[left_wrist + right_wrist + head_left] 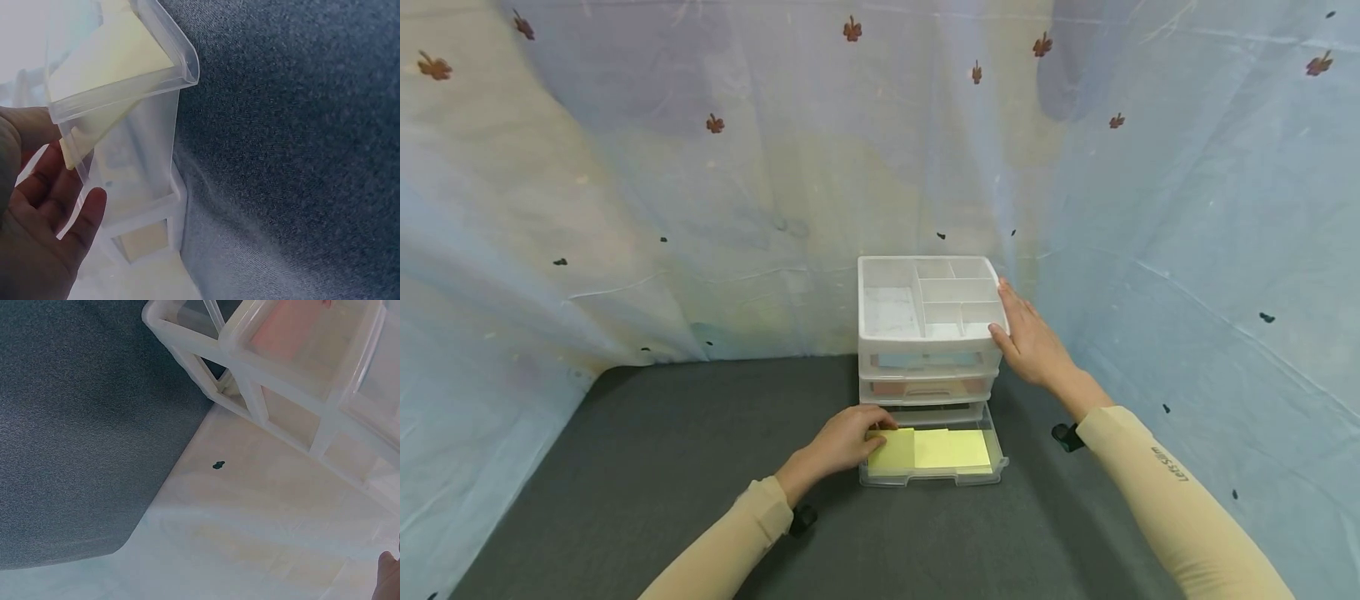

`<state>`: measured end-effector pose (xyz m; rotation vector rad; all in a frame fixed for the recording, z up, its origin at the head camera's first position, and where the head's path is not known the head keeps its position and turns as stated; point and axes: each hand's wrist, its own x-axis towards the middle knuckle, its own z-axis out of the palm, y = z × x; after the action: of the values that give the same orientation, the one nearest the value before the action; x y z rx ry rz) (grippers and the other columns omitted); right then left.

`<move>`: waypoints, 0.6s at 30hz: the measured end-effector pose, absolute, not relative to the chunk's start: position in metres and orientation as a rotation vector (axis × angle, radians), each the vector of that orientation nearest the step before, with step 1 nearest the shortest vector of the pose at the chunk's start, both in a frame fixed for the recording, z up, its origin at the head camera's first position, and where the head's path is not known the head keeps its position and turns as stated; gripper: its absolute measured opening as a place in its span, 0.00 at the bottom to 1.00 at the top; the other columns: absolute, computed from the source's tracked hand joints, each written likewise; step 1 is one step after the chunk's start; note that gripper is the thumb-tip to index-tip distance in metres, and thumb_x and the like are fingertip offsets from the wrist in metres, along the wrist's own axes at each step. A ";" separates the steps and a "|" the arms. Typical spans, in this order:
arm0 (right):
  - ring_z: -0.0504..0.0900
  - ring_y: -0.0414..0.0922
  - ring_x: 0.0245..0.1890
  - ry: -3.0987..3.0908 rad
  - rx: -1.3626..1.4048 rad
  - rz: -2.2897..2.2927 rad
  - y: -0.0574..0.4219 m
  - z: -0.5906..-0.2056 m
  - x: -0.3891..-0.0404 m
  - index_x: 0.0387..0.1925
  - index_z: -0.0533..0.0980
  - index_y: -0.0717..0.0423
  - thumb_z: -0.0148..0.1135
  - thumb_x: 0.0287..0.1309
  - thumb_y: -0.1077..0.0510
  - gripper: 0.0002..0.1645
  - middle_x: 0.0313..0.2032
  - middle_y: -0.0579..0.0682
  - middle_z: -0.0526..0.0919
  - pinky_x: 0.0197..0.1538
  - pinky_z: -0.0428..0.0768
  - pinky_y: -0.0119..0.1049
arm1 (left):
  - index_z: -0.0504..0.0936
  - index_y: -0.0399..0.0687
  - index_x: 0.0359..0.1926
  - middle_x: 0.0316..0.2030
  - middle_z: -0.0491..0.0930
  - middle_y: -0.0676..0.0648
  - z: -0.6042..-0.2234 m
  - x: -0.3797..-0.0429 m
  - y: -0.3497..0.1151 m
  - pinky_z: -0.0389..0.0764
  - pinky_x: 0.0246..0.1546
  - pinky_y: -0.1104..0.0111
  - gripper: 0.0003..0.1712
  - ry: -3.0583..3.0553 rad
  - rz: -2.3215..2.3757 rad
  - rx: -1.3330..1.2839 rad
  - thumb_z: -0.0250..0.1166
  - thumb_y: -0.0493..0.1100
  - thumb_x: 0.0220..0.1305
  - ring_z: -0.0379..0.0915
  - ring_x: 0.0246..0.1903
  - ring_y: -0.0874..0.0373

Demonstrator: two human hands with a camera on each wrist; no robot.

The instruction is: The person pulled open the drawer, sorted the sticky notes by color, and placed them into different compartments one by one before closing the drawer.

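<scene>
A white plastic drawer unit (928, 342) stands on the dark table, its bottom drawer (925, 479) pulled out toward me. In that clear drawer lie yellow sticky notes (951, 450) side by side. My left hand (842, 437) reaches over the drawer's left side and pinches the leftmost yellow sticky notes (892, 452) between thumb and fingers. The left wrist view shows these notes (84, 137) tilted at the drawer wall. My right hand (1036, 342) rests against the unit's top right edge, fingers fairly straight; only a bit of it (389, 578) shows in the right wrist view.
The unit's top tray (891, 312) is split into several compartments. Closed drawers above the open one hold bluish and pinkish contents (925, 387). A patterned curtain (775, 183) hangs behind and beside the dark tabletop (700, 467).
</scene>
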<state>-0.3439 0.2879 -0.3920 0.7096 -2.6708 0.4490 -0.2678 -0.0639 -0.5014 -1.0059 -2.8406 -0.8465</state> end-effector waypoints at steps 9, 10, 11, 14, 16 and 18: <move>0.47 0.60 0.81 -2.671 0.713 0.443 0.288 -0.392 -0.344 0.83 0.38 0.62 0.39 0.84 0.44 0.43 0.83 0.60 0.43 0.79 0.48 0.58 | 0.88 0.55 0.53 0.48 0.82 0.53 -0.506 -0.276 -0.062 0.83 0.43 0.64 0.13 -2.843 -0.699 -1.016 0.72 0.40 0.69 0.81 0.46 0.58; 0.47 0.60 0.81 -2.672 0.712 0.442 0.288 -0.391 -0.344 0.83 0.39 0.62 0.39 0.84 0.44 0.43 0.83 0.60 0.43 0.80 0.48 0.58 | 0.88 0.55 0.52 0.48 0.82 0.53 -0.506 -0.277 -0.062 0.83 0.41 0.65 0.13 -2.837 -0.678 -1.023 0.72 0.40 0.68 0.80 0.45 0.59; 0.47 0.60 0.81 -2.673 0.712 0.445 0.288 -0.391 -0.344 0.83 0.38 0.62 0.39 0.84 0.44 0.43 0.83 0.59 0.42 0.80 0.47 0.58 | 0.89 0.54 0.52 0.47 0.81 0.52 -0.506 -0.278 -0.061 0.82 0.40 0.66 0.13 -2.831 -0.660 -1.029 0.73 0.40 0.68 0.80 0.44 0.59; 0.47 0.60 0.81 -2.676 0.712 0.441 0.288 -0.391 -0.344 0.83 0.38 0.63 0.39 0.84 0.44 0.43 0.83 0.60 0.42 0.80 0.47 0.57 | 0.89 0.54 0.52 0.46 0.81 0.52 -0.506 -0.280 -0.060 0.81 0.37 0.67 0.13 -2.823 -0.613 -1.049 0.73 0.40 0.68 0.79 0.41 0.60; 0.47 0.60 0.81 -2.677 0.714 0.439 0.288 -0.391 -0.344 0.83 0.38 0.63 0.39 0.84 0.44 0.43 0.83 0.60 0.42 0.80 0.47 0.57 | 0.90 0.54 0.52 0.47 0.82 0.51 -0.506 -0.282 -0.059 0.82 0.37 0.67 0.13 -2.831 -0.577 -1.057 0.73 0.41 0.68 0.79 0.42 0.59; 0.47 0.60 0.81 -2.677 0.714 0.437 0.288 -0.391 -0.344 0.83 0.38 0.62 0.39 0.84 0.44 0.43 0.83 0.60 0.42 0.80 0.47 0.57 | 0.89 0.53 0.52 0.48 0.82 0.51 -0.506 -0.283 -0.058 0.82 0.38 0.67 0.13 -2.839 -0.534 -1.071 0.72 0.41 0.69 0.80 0.42 0.59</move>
<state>-0.3437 0.2876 -0.3911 0.7139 -2.6765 0.4368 -0.2828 -0.0583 -0.5060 -1.0714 -2.8387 -0.5340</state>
